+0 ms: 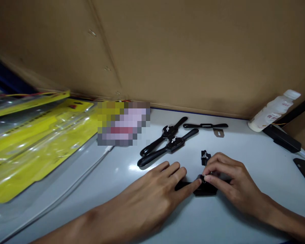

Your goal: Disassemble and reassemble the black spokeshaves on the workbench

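A black spokeshave body (205,190) lies on the table in front of me. My left hand (162,189) has its fingers curled over the left handle, with one fingertip pressed near the middle. The thumb and fingertips of my right hand (228,178) pinch a small silver screw-like piece (204,177) at the body's centre. Just beyond the fingers rests a small black cap piece (205,156) with a silver screw. Two spokeshaves (157,144) with wing-shaped silver screws lie farther back. A bare black spokeshave frame (205,125) sits beside a flat slotted blade (219,133).
Clear plastic packages with yellow cards (45,142) cover the left side. A white cable (73,189) runs towards a pixelated object (124,125). At the right, a whitish bottle (273,112) leans by a black box (282,139). A cardboard wall (180,57) closes the back.
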The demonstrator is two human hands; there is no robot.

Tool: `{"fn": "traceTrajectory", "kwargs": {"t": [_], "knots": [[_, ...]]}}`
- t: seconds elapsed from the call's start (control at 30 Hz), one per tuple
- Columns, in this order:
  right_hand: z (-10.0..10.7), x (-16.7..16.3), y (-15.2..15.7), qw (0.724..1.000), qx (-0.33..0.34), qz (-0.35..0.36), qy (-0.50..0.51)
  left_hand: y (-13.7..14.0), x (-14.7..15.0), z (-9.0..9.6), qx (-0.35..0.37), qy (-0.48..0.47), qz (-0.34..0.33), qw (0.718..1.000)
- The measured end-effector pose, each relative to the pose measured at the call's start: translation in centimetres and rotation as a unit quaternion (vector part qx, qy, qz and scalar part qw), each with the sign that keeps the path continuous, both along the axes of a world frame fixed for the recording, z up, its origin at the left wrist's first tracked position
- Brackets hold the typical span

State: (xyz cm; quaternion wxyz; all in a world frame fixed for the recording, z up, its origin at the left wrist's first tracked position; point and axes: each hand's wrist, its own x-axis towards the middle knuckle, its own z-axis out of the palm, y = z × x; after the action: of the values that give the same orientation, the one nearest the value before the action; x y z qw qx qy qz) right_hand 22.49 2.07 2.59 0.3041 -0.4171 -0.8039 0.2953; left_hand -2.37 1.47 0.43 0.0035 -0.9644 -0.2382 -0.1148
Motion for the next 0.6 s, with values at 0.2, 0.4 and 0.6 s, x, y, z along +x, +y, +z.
{"fn": "traceTrajectory", "kwargs": {"t": [0.2, 0.4, 0.6], "knots": [[-0.28, 0.05, -0.01, 1.0, -0.014, 0.009, 0.011, -0.08, 0.01, 0.16, 0.007, -0.009, -0.002, 1.0], [-0.4, -0.02, -0.2, 1.0, 0.009, 0.015, -0.001, 0.1, -0.05, -0.04, 0.025, -0.043, -0.015, 0.999], [-0.74, -0.1, -0.38, 0.989, 0.128, 0.035, -0.067, 0.25, -0.26, -0.15, 0.034, -0.072, -0.011, 0.997]]}}
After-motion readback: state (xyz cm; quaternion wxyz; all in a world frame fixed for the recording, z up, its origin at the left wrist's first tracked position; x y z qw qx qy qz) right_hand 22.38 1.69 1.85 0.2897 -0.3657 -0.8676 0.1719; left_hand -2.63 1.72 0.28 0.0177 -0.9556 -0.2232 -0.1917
